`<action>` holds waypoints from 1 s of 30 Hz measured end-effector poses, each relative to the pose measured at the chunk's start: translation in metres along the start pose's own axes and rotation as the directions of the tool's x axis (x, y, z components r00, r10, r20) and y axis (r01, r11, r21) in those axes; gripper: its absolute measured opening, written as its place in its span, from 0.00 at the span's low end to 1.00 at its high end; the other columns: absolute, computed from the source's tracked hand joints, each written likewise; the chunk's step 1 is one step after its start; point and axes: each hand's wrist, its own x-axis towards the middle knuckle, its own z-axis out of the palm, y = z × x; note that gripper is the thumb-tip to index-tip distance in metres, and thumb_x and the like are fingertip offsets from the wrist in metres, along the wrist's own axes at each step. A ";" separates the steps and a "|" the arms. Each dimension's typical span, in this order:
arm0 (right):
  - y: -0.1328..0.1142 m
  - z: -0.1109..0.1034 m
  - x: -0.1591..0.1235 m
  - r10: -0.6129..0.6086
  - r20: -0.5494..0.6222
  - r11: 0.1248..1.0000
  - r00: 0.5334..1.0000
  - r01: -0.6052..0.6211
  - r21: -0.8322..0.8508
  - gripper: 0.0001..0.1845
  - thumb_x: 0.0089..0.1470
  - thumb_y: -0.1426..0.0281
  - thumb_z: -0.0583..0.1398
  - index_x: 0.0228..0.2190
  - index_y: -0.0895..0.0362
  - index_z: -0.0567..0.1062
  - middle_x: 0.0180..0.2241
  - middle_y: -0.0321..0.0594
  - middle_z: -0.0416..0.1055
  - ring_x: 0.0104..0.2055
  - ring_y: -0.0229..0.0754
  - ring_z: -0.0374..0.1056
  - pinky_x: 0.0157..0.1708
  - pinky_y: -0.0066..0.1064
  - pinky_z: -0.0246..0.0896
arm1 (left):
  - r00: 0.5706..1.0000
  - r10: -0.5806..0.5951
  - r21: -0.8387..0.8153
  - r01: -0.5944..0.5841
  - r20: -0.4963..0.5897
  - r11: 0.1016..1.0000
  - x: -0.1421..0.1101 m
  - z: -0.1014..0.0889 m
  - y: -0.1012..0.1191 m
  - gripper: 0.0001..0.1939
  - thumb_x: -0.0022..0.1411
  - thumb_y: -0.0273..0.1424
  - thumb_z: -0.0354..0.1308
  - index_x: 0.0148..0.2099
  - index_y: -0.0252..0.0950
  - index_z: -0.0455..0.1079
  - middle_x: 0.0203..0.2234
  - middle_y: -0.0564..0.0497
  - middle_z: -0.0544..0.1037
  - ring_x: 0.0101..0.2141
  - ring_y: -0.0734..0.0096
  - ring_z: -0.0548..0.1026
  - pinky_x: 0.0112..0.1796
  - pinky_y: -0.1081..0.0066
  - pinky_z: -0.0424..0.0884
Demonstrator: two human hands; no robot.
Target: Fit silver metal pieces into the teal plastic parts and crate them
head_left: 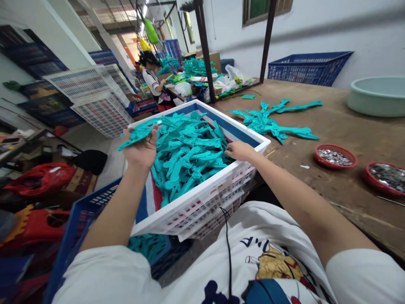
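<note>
A white plastic basket [196,202], lined with striped red, white and blue cloth, holds a heap of flat teal plastic pieces [190,156]. My left hand [141,150] is palm up above the basket's left side. Its fingers are closed round a small bunch of teal plastic pieces [136,134] that stick out past the fingertips. At the right rim my right hand [239,150] reaches in against the heap, its fingers curled together. What they pinch, if anything, is hidden.
More teal pieces [268,120] lie piled on the brown table [316,185] at right. Red bowls of small metal parts [336,156], a pale green basin [379,97] and a blue crate [306,67] stand there too. A co-worker [153,80] sits further back. A blue crate [85,211] is below left.
</note>
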 end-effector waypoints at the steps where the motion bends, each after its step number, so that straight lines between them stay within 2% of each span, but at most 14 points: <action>1: -0.001 0.000 -0.001 0.001 0.000 1.000 1.000 -0.001 -0.006 0.22 0.83 0.59 0.62 0.65 0.51 0.91 0.63 0.50 0.89 0.65 0.61 0.83 0.56 0.38 0.76 | 1.000 0.006 0.016 -0.006 -0.011 1.000 0.001 -0.001 -0.001 0.24 0.74 0.57 0.71 0.49 0.45 0.71 0.42 0.56 0.91 0.58 0.57 0.90 0.64 0.62 0.84; 5: -0.003 0.001 -0.004 0.016 -0.013 1.000 1.000 -0.016 -0.014 0.23 0.84 0.58 0.61 0.65 0.53 0.90 0.64 0.51 0.88 0.67 0.63 0.82 0.57 0.39 0.76 | 0.997 0.062 0.034 -0.060 -0.041 0.998 0.003 -0.001 -0.007 0.21 0.78 0.54 0.69 0.53 0.44 0.68 0.46 0.56 0.91 0.57 0.59 0.90 0.66 0.61 0.82; 9: -0.004 0.001 -0.004 0.022 -0.021 1.000 1.000 -0.022 -0.004 0.22 0.85 0.59 0.61 0.64 0.53 0.90 0.65 0.49 0.87 0.69 0.64 0.81 0.59 0.41 0.76 | 0.992 0.115 -0.006 -0.115 0.049 0.993 0.001 -0.002 -0.007 0.21 0.80 0.44 0.72 0.61 0.44 0.66 0.53 0.55 0.92 0.58 0.55 0.92 0.67 0.58 0.82; 13: -0.003 0.001 -0.004 0.018 -0.029 1.000 0.999 -0.018 0.003 0.22 0.85 0.59 0.61 0.64 0.53 0.90 0.65 0.50 0.87 0.69 0.64 0.81 0.59 0.42 0.76 | 0.997 0.076 0.006 -0.076 0.033 0.997 0.006 -0.006 -0.003 0.13 0.89 0.46 0.60 0.61 0.44 0.66 0.51 0.55 0.93 0.57 0.57 0.91 0.66 0.58 0.83; 16: -0.003 0.002 -0.004 0.025 -0.037 1.000 0.999 -0.025 0.006 0.23 0.84 0.58 0.61 0.64 0.53 0.90 0.64 0.50 0.88 0.67 0.63 0.82 0.59 0.41 0.76 | 1.000 0.026 0.054 -0.026 -0.007 0.998 0.011 -0.009 -0.003 0.15 0.91 0.49 0.55 0.59 0.44 0.65 0.50 0.54 0.92 0.56 0.59 0.91 0.66 0.57 0.83; 19: -0.003 0.002 -0.004 0.030 -0.041 1.000 0.999 -0.030 0.007 0.23 0.84 0.58 0.61 0.64 0.53 0.90 0.65 0.49 0.88 0.67 0.62 0.82 0.59 0.40 0.76 | 1.000 0.028 0.115 -0.028 0.003 0.993 0.010 -0.012 -0.009 0.19 0.84 0.47 0.66 0.59 0.45 0.61 0.51 0.55 0.91 0.55 0.60 0.91 0.65 0.56 0.84; 21: -0.003 0.002 -0.004 0.030 -0.044 1.000 0.999 -0.030 0.009 0.22 0.85 0.58 0.61 0.64 0.53 0.90 0.64 0.48 0.88 0.67 0.62 0.82 0.59 0.40 0.76 | 0.993 0.085 0.172 -0.099 0.086 0.980 0.007 -0.013 -0.016 0.29 0.75 0.44 0.77 0.60 0.47 0.60 0.57 0.56 0.89 0.56 0.59 0.91 0.65 0.56 0.84; 24: -0.003 0.002 -0.005 0.033 -0.055 0.999 0.998 -0.033 0.010 0.22 0.85 0.58 0.61 0.64 0.52 0.90 0.64 0.47 0.88 0.68 0.62 0.82 0.57 0.39 0.76 | 0.954 0.205 0.309 -0.267 0.216 0.913 0.006 -0.018 -0.027 0.43 0.61 0.51 0.89 0.59 0.49 0.60 0.60 0.55 0.85 0.54 0.58 0.92 0.66 0.54 0.87; 26: -0.003 0.001 -0.006 0.036 -0.060 0.999 0.998 -0.035 0.009 0.22 0.85 0.58 0.61 0.65 0.52 0.90 0.64 0.46 0.88 0.68 0.61 0.82 0.57 0.39 0.75 | 0.935 0.266 0.403 -0.342 0.235 0.849 0.009 -0.023 -0.034 0.46 0.58 0.58 0.89 0.58 0.49 0.59 0.57 0.52 0.84 0.52 0.56 0.92 0.64 0.50 0.89; 30: -0.004 0.000 -0.007 0.035 -0.060 0.999 0.998 -0.034 0.009 0.22 0.85 0.58 0.61 0.64 0.52 0.90 0.63 0.45 0.89 0.66 0.60 0.83 0.54 0.38 0.75 | 0.890 0.321 0.576 -0.454 0.323 0.680 0.017 -0.035 -0.042 0.42 0.66 0.67 0.79 0.60 0.50 0.60 0.56 0.47 0.82 0.55 0.47 0.92 0.62 0.43 0.90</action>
